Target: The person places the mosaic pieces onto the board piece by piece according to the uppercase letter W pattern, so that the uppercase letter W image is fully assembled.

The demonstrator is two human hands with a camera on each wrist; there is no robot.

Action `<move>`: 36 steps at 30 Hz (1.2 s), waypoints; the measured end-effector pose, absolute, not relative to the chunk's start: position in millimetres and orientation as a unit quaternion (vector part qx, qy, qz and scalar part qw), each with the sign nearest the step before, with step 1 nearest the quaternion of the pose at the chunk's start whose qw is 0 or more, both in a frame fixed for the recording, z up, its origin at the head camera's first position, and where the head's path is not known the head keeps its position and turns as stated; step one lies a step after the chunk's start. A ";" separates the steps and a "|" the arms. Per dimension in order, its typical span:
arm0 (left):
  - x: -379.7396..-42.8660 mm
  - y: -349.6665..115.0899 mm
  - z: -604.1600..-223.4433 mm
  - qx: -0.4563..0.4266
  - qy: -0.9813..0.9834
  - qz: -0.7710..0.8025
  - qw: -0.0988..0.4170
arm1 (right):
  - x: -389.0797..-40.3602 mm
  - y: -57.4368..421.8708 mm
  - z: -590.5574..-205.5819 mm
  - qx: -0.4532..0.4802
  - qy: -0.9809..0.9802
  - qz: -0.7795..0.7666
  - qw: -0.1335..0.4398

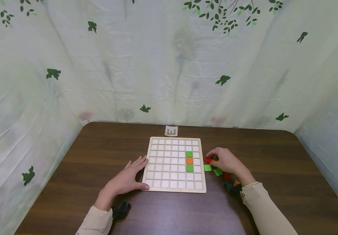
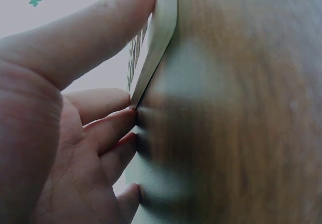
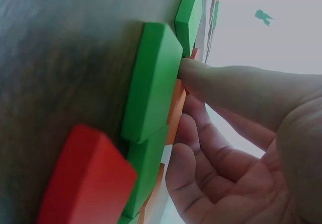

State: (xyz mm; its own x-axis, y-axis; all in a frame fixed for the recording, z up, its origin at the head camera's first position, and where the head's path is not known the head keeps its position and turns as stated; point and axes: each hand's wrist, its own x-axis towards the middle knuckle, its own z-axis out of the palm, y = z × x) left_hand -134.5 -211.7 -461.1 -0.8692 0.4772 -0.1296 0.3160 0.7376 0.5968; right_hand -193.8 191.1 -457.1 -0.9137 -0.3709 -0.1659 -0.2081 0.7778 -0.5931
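Observation:
A pale wooden grid board (image 1: 173,176) lies on the table, with two green tiles (image 1: 189,154) and an orange tile (image 1: 189,161) between them in one column near its right side. My left hand (image 1: 129,176) rests against the board's left edge, fingers extended, the thumb at the near left corner. Just right of the board, my right hand (image 1: 227,160) pinches a red tile (image 1: 208,160) between thumb and fingers. In the right wrist view the thumb covers most of that tile. Loose green tiles (image 3: 153,83) and another red tile (image 3: 85,178) lie close to the hand.
A small printed card (image 1: 171,131) lies beyond the board near the table's far edge. More loose tiles, one of them orange (image 1: 236,183), lie beneath the right wrist. A white cloth (image 1: 169,65) with leaf prints hangs behind the brown wooden table (image 1: 122,137).

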 end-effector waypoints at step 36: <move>-135.2 -211.0 -459.6 0.218 0.921 0.289 0.141 | -159.5 169.8 -449.0 -0.241 0.922 -0.296 0.066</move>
